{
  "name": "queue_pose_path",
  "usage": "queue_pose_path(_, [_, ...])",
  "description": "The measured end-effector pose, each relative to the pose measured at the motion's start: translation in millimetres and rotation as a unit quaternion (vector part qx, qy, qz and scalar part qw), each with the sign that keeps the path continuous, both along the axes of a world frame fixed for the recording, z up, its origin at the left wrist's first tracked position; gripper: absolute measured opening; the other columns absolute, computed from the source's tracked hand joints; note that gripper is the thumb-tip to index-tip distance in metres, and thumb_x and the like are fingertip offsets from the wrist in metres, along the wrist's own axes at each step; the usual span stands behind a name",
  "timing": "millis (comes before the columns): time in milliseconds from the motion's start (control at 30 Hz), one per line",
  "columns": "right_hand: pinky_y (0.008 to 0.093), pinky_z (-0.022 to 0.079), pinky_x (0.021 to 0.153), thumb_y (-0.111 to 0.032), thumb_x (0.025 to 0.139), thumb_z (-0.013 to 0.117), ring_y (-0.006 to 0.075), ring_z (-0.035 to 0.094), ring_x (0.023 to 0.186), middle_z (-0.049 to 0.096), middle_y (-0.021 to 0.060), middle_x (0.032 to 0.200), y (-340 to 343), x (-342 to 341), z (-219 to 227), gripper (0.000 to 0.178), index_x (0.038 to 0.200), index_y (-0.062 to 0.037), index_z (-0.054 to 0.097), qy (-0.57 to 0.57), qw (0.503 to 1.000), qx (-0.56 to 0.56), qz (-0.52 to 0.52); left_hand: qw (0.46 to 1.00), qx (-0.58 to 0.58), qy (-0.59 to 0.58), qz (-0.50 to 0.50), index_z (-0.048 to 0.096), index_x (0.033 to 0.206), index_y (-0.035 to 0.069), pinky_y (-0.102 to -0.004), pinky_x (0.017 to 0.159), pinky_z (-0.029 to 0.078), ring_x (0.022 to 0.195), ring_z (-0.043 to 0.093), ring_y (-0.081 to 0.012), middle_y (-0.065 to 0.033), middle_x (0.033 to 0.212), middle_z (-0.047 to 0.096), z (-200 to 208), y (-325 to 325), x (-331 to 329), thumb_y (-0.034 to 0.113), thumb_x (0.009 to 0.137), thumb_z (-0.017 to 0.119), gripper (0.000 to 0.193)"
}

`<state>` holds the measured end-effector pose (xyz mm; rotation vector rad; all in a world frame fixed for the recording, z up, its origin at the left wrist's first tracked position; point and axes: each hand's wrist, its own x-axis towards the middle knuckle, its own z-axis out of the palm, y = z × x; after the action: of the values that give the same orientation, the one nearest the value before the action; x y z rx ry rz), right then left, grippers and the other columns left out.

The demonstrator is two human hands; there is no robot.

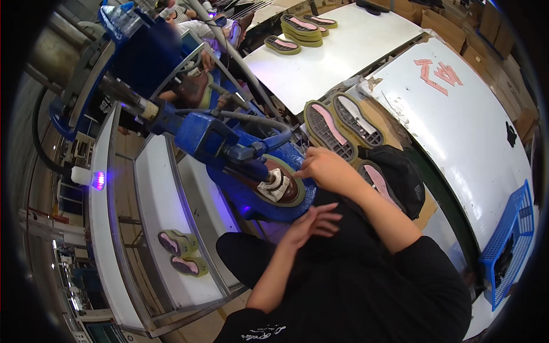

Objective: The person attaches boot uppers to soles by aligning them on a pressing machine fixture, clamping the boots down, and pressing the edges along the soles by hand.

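Observation:
A brown shoe with an olive-green sole sits in the blue press in front of me. White cloth or paper fills its opening, and the press's metal rod comes down into it. My right hand is at the right side of the shoe, fingers curled and the index finger at the sole's edge; whether anything is between the fingertips is hidden. Below the shoe, near the press's rounded front, my left hand is held with its fingers apart and nothing in it.
Loose soles and a black bag lie right of the press. More soles rest on the far white table. A blue basket stands far right. Soles lie on the left rack. Another person works beyond the press.

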<state>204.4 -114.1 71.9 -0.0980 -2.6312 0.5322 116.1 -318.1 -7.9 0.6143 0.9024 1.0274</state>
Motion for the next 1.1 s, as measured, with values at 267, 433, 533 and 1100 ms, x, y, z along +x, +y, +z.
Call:
queue_pose_path(267, [0.0356,0.049,0.083,-0.004,0.073,0.068,0.0239,0.059,0.09,0.072,0.0014,0.09,-42,27,14,0.041,0.112,-0.0121,0.08,-0.011,0.996,0.032,-0.088,0.946,-0.189,0.215,0.151,0.047,0.133,-0.006,-0.032,0.055,0.058,0.076,0.076,-0.0334,-0.0275,0.112,0.073,54,-66,-191,0.076,0.099,0.033,0.09])
queue_pose_path(433, [0.0366,0.047,0.082,-0.006,0.08,0.066,0.0233,0.058,0.09,0.071,0.0019,0.091,-59,29,22,0.037,0.113,-0.0117,0.079,-0.039,0.992,0.031,-0.115,0.834,-0.235,0.342,0.364,0.055,0.134,-0.001,-0.0382,0.061,0.058,0.078,0.075,-0.0321,-0.0193,0.11,0.073,37,-27,-299,0.078,0.093,0.05,0.089])
queue_pose_path(533, [0.0368,0.047,0.081,-0.008,0.082,0.065,0.0234,0.058,0.09,0.07,0.0024,0.091,-66,27,28,0.034,0.112,-0.0112,0.079,-0.043,0.991,0.041,-0.12,0.811,-0.187,0.353,0.428,0.057,0.137,0.003,-0.0435,0.073,0.06,0.088,0.073,-0.0308,-0.0143,0.112,0.072,11,-2,-344,0.076,0.093,0.055,0.085])
queue_pose_path(1100, [0.04,0.05,0.077,-0.013,0.088,0.064,0.0273,0.061,0.084,0.07,0.006,0.083,-33,14,2,0.018,0.097,-0.0073,0.078,0.021,0.971,0.079,-0.226,0.743,-0.214,0.258,0.579,0.063,0.1,0.008,-0.0348,0.047,0.045,0.058,0.059,-0.0204,-0.0088,0.08,0.064,-1,-52,-268,0.07,0.095,0.058,0.062])
